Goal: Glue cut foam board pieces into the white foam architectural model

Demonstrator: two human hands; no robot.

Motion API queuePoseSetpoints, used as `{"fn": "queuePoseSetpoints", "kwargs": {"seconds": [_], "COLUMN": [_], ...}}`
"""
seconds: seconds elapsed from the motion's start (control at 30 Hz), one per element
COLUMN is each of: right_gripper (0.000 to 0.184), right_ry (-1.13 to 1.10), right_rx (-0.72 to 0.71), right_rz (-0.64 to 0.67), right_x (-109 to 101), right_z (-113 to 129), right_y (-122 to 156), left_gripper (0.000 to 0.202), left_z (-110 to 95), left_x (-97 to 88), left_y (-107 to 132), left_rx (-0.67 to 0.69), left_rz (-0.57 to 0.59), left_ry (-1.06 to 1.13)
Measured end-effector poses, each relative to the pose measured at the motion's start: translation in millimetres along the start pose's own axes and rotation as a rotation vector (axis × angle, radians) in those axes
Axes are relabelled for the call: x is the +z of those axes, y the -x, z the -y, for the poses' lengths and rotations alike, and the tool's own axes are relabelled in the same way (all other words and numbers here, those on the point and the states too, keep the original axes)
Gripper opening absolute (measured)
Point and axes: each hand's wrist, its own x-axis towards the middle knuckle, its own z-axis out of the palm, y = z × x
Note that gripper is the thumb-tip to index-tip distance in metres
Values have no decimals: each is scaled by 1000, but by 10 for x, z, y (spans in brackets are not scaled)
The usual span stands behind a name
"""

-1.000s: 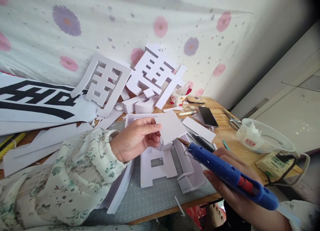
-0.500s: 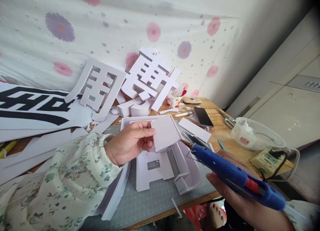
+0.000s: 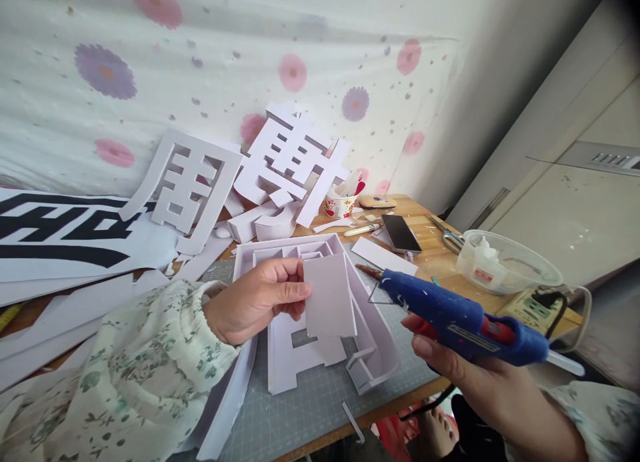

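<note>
My left hand [image 3: 265, 295] pinches the left edge of a small white foam board rectangle [image 3: 329, 299], held up over the work. My right hand [image 3: 480, 382] is wrapped round a blue hot glue gun [image 3: 450, 312], its nozzle pointing left, just apart from the board's right edge. A clear glue stick [image 3: 565, 363] pokes out of the gun's rear. Below the piece lies a half-built white hollow letter [image 3: 287, 365] with upright side walls, partly hidden by my left hand and the board. It rests on a grey-green cutting mat [image 3: 320, 425].
Finished white foam characters [image 3: 195, 182] lean against the flowered curtain. A paper cup [image 3: 341, 204], phone [image 3: 401, 233], scissors [image 3: 450, 237] and clear plastic tub [image 3: 510, 265] stand at the right back. A power strip [image 3: 533, 309] sits at the right edge. Printed sheets [image 3: 100, 249] lie left.
The board piece has turned more upright and come lower. The glue gun has swung to a more level angle, its rear rising, with the nozzle near the board's edge.
</note>
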Motion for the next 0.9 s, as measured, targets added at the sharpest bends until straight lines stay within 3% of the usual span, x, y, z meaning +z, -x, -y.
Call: {"fn": "queuePoseSetpoints", "kwargs": {"seconds": [0.37, 0.5, 0.9], "right_gripper": [6, 5, 4], "right_ry": [15, 11, 63], "right_rx": [-4, -20, -102], "right_rz": [27, 32, 46], "right_x": [0, 10, 14], "right_z": [-18, 17, 23], "right_y": [-45, -55, -29], "left_gripper": [40, 33, 39], "left_z": [9, 15, 15], "left_x": [-2, 3, -7], "left_y": [-4, 3, 1], "left_rx": [24, 32, 32], "left_rz": [69, 69, 36], "left_ry": [-51, -50, -54]}}
